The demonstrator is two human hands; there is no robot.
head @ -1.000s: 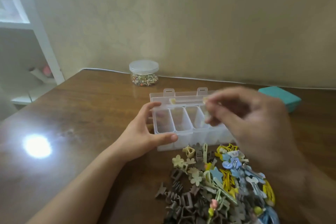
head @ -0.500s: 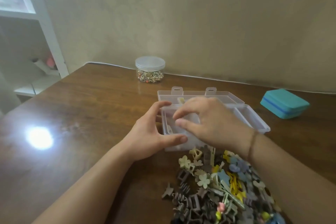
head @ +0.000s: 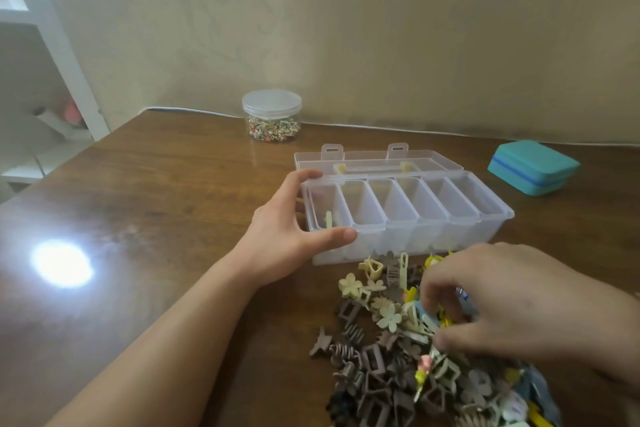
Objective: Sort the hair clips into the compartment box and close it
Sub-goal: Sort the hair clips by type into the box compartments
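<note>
A clear compartment box point(head: 450, 239) lies on the wooden table with its lid point(head: 377, 159) folded back behind it. My left hand point(head: 284, 229) grips the box's left end, thumb on the front wall, fingers on the back rim. One pale clip point(head: 328, 218) lies in the leftmost compartment; the other compartments look bare. In front of the box is a pile of hair clips point(head: 381, 357), brown, cream, yellow and blue. My right hand point(head: 519, 305) hovers over the pile's right side, fingers curled down and apart among the clips, with nothing clearly held.
A round clear jar point(head: 272, 114) of small beads stands behind the box near the wall. A teal case point(head: 533, 166) sits at the back right. Bright glare point(head: 62, 263) marks the table at left. A white shelf unit point(head: 65, 55) stands beyond the left edge.
My right hand carried a pale clip to the leftmost compartment, left it there, and has drawn back to the pile. My left hand has stayed on the box.
</note>
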